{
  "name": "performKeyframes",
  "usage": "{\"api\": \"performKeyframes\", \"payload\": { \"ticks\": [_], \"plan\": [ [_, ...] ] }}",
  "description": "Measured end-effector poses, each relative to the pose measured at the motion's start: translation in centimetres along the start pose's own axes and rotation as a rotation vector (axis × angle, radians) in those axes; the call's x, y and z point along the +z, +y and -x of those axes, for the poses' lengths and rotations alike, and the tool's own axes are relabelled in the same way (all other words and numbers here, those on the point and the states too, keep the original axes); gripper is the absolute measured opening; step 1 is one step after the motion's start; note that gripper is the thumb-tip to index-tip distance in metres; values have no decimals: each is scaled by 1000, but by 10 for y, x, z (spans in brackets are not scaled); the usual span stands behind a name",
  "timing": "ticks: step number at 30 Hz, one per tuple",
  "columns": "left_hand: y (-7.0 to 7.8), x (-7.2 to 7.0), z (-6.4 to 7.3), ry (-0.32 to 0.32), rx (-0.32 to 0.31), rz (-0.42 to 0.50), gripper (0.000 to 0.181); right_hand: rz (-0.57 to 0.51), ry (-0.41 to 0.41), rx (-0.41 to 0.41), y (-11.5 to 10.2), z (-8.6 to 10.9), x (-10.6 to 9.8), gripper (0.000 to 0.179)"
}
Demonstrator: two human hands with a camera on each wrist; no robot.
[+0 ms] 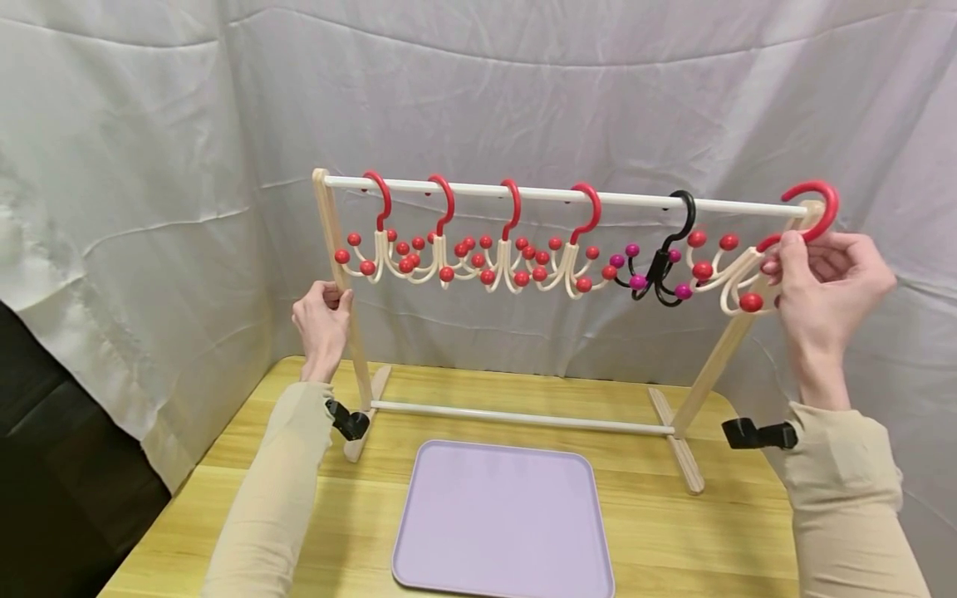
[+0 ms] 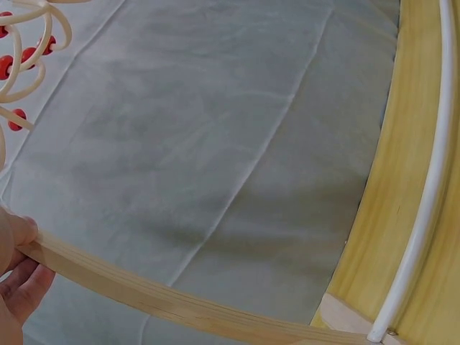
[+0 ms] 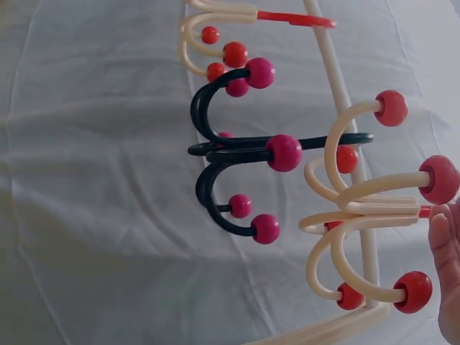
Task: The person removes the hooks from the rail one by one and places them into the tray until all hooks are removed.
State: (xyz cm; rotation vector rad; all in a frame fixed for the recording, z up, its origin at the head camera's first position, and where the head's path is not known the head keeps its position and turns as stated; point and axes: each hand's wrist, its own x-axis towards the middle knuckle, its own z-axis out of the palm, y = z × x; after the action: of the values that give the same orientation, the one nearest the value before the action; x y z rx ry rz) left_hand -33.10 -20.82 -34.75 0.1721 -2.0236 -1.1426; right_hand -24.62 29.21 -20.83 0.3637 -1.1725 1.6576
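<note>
A wooden rack with a white top rail [image 1: 478,190] stands on the table. My left hand [image 1: 323,324] grips its left upright [image 1: 355,349], thumb and fingers round the wood in the left wrist view. In my right hand [image 1: 833,299], a cream multi-arm hanger hook [image 1: 740,274] with red balls is pinched near the base of its red hook. That hook's curve [image 1: 830,208] is at the rail's right end, overlapping the right post's top in the head view. Beside it, a black hanger hook [image 3: 287,140] with magenta balls hangs on the rail.
Several cream hanger hooks [image 1: 504,253] with red hooks hang along the rail left of the black one. A white lower bar [image 1: 523,417] joins the rack's feet. A lilac tray [image 1: 501,523] lies in front on the wooden table [image 1: 695,548]. Grey cloth [image 1: 478,83] hangs behind.
</note>
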Motion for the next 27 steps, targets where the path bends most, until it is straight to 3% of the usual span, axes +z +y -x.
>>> {"api": "performKeyframes", "payload": {
  "ticks": [7, 18, 27],
  "plan": [
    [1, 0, 1, -8, -8, -3, 24, 76, -42, -11, -8, 7, 0, 10],
    [1, -1, 0, -3, 0, 2, 23, 39, -71, 92, -8, 19, -4, 10],
    [0, 0, 0, -2, 1, 4, 22, 32, -131, 80, -7, 40, -6, 9]
  ]
}}
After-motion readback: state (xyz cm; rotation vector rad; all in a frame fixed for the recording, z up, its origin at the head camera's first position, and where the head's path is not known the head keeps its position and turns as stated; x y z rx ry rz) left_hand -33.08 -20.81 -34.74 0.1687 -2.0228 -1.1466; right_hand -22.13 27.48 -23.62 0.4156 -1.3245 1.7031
